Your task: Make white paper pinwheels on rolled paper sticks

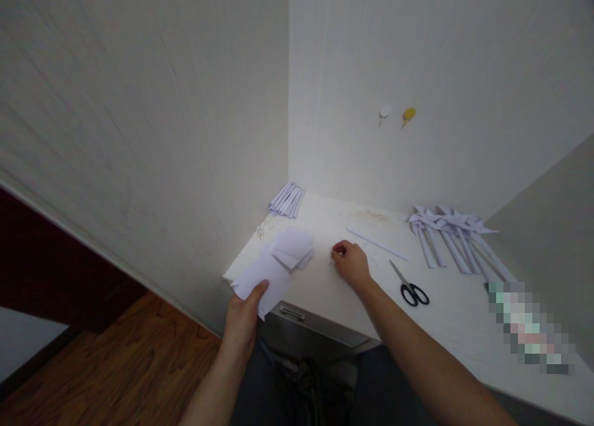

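The left hand (244,315) holds paper (266,277) by a white desk (320,296) between 3 walls (352,73).

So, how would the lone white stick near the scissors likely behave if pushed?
The lone white stick looks slim, so it is probably light. It lies straight, which suggests some stiffness along its length. It resembles the bunched rolled tubes, so a sideways nudge might well roll it.

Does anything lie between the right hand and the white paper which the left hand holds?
Yes, partly: loose paper squares sit at the far right edge of the held white paper, toward the right hand. Nothing else visible stands between.
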`<control>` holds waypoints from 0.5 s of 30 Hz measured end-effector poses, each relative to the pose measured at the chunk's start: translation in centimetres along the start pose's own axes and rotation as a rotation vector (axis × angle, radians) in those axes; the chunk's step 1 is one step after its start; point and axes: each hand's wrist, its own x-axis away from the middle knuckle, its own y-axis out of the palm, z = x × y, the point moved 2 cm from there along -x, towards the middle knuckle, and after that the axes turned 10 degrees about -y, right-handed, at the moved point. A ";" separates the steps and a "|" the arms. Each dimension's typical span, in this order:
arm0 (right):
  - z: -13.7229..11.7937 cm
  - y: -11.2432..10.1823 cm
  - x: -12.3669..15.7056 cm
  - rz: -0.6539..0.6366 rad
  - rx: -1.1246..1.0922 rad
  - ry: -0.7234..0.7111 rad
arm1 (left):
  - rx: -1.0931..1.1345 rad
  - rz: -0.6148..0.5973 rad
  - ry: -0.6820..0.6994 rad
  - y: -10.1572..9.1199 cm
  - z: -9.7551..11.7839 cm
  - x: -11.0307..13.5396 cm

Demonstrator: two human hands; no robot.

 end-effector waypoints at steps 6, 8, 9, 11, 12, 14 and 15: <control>0.5 -1.9 3.3 0.003 0.060 -0.047 | -0.018 -0.035 0.024 0.3 -0.3 0.4; 0.4 -1.9 4.7 -0.009 0.071 -0.070 | -0.034 -0.033 0.019 0.3 -0.5 0.3; 0.2 -1.8 5.1 -0.018 0.077 -0.081 | -0.039 -0.037 0.018 0.4 -0.5 0.3; -0.1 -1.5 5.1 -0.038 0.094 -0.093 | -0.035 -0.057 0.016 0.7 -0.6 0.3; -0.3 -1.4 4.8 -0.052 0.102 -0.097 | -0.030 -0.067 0.016 0.9 -0.7 0.4; -0.5 -1.3 3.9 -0.084 0.115 -0.098 | -0.021 -0.076 0.019 1.4 -0.7 0.7; -0.5 -1.3 3.5 -0.100 0.117 -0.097 | -0.017 -0.076 0.019 1.6 -0.7 0.9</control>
